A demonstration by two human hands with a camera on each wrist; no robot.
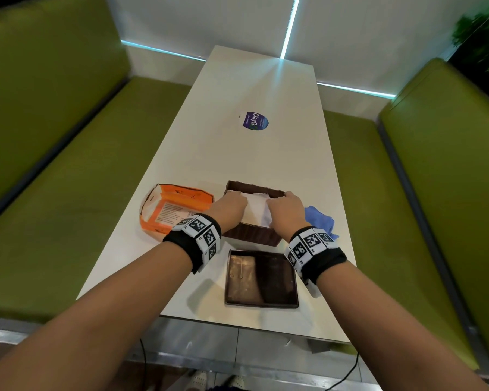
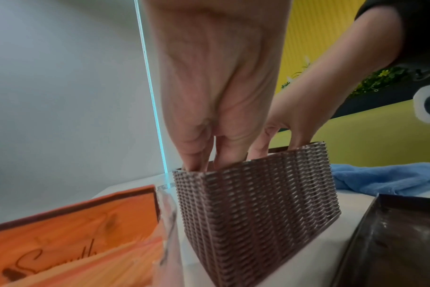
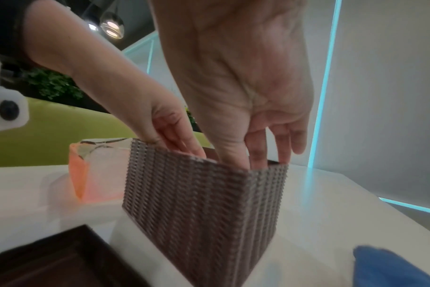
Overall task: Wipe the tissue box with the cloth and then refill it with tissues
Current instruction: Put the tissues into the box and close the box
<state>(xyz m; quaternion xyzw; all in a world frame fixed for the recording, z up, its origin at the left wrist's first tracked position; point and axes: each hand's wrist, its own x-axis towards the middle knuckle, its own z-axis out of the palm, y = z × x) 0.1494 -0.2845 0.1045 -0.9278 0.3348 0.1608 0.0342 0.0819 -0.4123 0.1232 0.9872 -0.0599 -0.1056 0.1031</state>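
The brown woven tissue box point(image 1: 251, 235) stands open-topped near the table's front, with white tissues point(image 1: 257, 206) inside. My left hand point(image 1: 232, 204) reaches into its left side and my right hand point(image 1: 285, 210) into its right side, both touching the tissues. In the wrist views the left hand's fingers point(image 2: 209, 147) and the right hand's fingers point(image 3: 255, 147) point straight down into the box point(image 2: 253, 203) point(image 3: 204, 209); their tips are hidden behind its wall. The blue cloth point(image 1: 319, 221) lies crumpled just right of the box, untouched.
The box's brown lid point(image 1: 261, 279) lies upside down in front of the box. An opened orange tissue packet point(image 1: 175, 210) lies to the left. A round blue sticker point(image 1: 255, 121) sits mid-table point(image 1: 254, 159). Green benches point(image 1: 68, 193) flank both sides.
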